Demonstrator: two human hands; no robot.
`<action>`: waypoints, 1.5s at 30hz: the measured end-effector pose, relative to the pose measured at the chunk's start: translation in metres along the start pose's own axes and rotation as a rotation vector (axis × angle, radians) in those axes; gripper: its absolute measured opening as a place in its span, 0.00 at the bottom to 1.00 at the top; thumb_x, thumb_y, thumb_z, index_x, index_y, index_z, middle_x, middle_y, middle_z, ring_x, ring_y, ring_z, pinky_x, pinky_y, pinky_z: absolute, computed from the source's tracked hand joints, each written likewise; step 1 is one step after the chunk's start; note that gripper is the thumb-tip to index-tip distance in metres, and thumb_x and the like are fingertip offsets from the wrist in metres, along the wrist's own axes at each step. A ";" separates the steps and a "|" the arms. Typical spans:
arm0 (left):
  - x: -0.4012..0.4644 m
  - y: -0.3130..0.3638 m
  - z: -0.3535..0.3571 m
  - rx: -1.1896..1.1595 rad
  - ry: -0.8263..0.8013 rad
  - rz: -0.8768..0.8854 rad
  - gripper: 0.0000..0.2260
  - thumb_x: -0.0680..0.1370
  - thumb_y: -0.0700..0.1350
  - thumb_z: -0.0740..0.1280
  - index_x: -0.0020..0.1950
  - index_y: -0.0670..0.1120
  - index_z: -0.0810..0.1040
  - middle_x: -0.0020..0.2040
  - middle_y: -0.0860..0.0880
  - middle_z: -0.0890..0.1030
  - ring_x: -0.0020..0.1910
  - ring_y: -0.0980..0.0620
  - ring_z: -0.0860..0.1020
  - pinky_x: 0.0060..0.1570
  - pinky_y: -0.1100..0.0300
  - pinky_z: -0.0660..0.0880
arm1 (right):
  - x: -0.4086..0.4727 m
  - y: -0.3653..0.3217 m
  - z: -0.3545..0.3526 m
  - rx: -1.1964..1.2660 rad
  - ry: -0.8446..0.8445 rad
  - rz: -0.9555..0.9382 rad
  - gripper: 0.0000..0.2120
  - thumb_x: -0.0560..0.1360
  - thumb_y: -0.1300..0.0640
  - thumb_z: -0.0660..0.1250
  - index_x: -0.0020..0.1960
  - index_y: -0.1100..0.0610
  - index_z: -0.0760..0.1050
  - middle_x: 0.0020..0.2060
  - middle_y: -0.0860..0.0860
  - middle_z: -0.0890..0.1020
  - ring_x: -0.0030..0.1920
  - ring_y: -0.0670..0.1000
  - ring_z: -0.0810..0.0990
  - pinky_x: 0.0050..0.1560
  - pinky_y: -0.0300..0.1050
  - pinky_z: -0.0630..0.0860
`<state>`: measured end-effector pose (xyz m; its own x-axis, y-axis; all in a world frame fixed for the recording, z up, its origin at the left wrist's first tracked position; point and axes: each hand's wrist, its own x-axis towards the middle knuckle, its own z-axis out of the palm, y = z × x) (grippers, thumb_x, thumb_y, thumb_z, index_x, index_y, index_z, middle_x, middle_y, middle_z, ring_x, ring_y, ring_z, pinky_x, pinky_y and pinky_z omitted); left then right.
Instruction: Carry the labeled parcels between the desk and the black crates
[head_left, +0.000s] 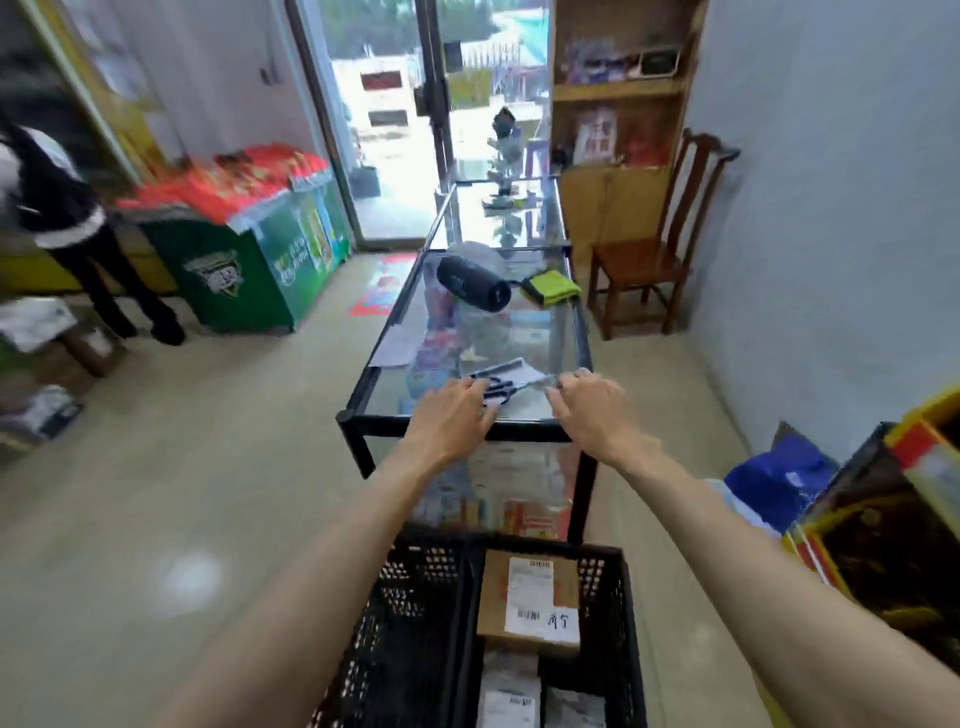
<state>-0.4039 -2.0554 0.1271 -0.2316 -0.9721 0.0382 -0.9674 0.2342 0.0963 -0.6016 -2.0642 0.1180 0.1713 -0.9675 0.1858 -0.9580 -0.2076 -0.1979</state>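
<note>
Head view, looking down over both bare forearms. Partway through, by the look of it: one brown cardboard parcel with a white printed label (527, 597) lying in the black perforated plastic crate (405, 613) at the bottom of the frame, with at least two grey plastic mailer bags (509, 696) below it in the same crate. More still out on the glass-topped black-framed counter (467, 358): a flat pale mailer with dark printing (506, 375) near the front edge, right between the hands. Direction of carrying not readable from this one moment; either unloading or filling remains unfinished.

Left hand (449, 410) reaching onto the front of the counter, fingers spread and only slightly bent, tips touching or just over the near edge of the flat mailer; grip wide, nothing enclosed. Right hand (589, 402) just beside it, fingers curled more and tips at the mailer's right corner; too blurred to say whether pinching it or merely touching, so grip state there cannot be told
</note>
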 end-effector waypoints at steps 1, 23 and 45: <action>0.000 0.001 -0.020 0.013 0.030 -0.011 0.19 0.86 0.54 0.56 0.72 0.46 0.71 0.68 0.43 0.77 0.67 0.41 0.74 0.59 0.48 0.72 | 0.006 -0.005 -0.019 -0.021 0.019 -0.029 0.18 0.84 0.49 0.54 0.58 0.59 0.77 0.56 0.58 0.80 0.56 0.61 0.79 0.54 0.52 0.73; -0.314 -0.158 -0.204 0.299 0.312 -0.819 0.23 0.85 0.59 0.54 0.72 0.47 0.73 0.70 0.45 0.76 0.69 0.44 0.72 0.65 0.47 0.68 | -0.031 -0.348 -0.119 0.182 0.164 -0.877 0.18 0.85 0.48 0.53 0.59 0.58 0.76 0.59 0.58 0.78 0.61 0.61 0.76 0.61 0.57 0.71; -0.932 -0.116 -0.273 0.550 0.289 -1.803 0.24 0.86 0.59 0.52 0.73 0.46 0.73 0.69 0.47 0.78 0.68 0.44 0.73 0.65 0.47 0.69 | -0.519 -0.784 -0.163 0.555 0.016 -1.800 0.19 0.85 0.46 0.53 0.58 0.58 0.76 0.59 0.57 0.78 0.61 0.62 0.76 0.58 0.55 0.71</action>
<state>-0.0483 -1.1725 0.3515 0.9098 0.0254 0.4142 0.0612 -0.9954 -0.0733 0.0232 -1.3756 0.3335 0.7477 0.4303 0.5058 0.5133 -0.8577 -0.0290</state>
